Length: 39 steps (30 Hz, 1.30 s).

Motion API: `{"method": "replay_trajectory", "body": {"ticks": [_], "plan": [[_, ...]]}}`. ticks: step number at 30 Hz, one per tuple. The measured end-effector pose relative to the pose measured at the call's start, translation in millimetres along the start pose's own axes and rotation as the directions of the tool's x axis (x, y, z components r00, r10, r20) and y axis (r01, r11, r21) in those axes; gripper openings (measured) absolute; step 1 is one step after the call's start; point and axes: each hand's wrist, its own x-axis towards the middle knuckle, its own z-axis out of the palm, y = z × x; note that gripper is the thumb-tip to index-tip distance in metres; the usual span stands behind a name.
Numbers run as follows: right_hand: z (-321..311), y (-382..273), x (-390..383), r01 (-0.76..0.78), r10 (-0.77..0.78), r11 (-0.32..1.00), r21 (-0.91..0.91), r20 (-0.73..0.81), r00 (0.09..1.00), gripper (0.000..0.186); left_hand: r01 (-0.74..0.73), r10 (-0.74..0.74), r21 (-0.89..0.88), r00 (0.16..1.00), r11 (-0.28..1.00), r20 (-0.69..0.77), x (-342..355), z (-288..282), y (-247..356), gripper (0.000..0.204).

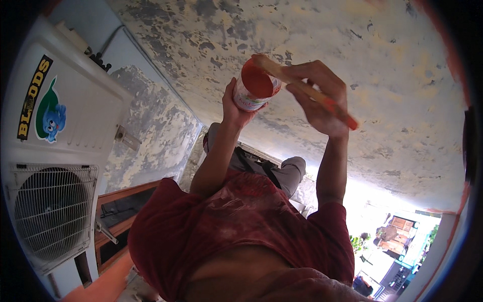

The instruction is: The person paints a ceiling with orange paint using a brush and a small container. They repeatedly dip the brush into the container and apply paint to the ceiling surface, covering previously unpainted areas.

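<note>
My left hand (pixel 236 109) is wrapped round a white printed paint can (pixel 246 99), which is tilted. Orange-red paint (pixel 257 79) shows inside its mouth. In my right hand (pixel 324 93) is a paintbrush (pixel 279 70) with a wooden handle, gripped between thumb and fingers. One end of the brush lies at the can's far rim; the other, smeared orange-red, sticks out past my palm. Motion blurs the right hand and brush a little. Both hands are in front of a wall (pixel 392 75) with patchy, flaking paint.
An outdoor air-conditioner unit (pixel 75 126) with a fan grille and stickers is mounted at the left. Below it is a wooden-framed window (pixel 126 201). A grey pipe (pixel 151 65) runs along the wall corner. Bright open ground with plants (pixel 358 244) lies at the lower right.
</note>
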Motion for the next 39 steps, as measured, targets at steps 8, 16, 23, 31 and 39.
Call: {"method": "replay_trajectory", "body": {"ticks": [8, 16, 23, 31, 39], "plan": [[45, 35, -9, -0.258, 0.750, 0.383, 0.887, -0.136, 0.647, 0.018, -0.002, 0.005, -0.108, 1.000, 0.994, 0.026, 1, -13, 21, 0.058], [95, 39, 32, -0.239, 0.645, 0.389, 0.890, -0.077, 0.761, 0.018, -0.094, 0.086, -0.036, 0.981, 0.995, -0.173, 1, 4, 82, 0.049], [133, 49, 76, -0.250, 0.629, 0.259, 0.933, 0.034, 0.777, 0.021, -0.196, 0.193, -0.089, 0.980, 0.977, -0.043, 17, -15, 135, 0.054], [169, 55, 156, -0.029, 0.620, 0.034, 0.999, 0.001, 0.784, 0.038, -0.276, 0.284, -0.183, 0.959, 0.944, 0.020, 43, -34, 195, 0.057], [250, 60, 307, 0.168, 0.089, 0.736, 0.656, -0.340, 0.936, 0.028, -0.399, 0.409, -0.249, 0.912, 0.882, -0.011, 51, -90, 235, 0.058]]}}
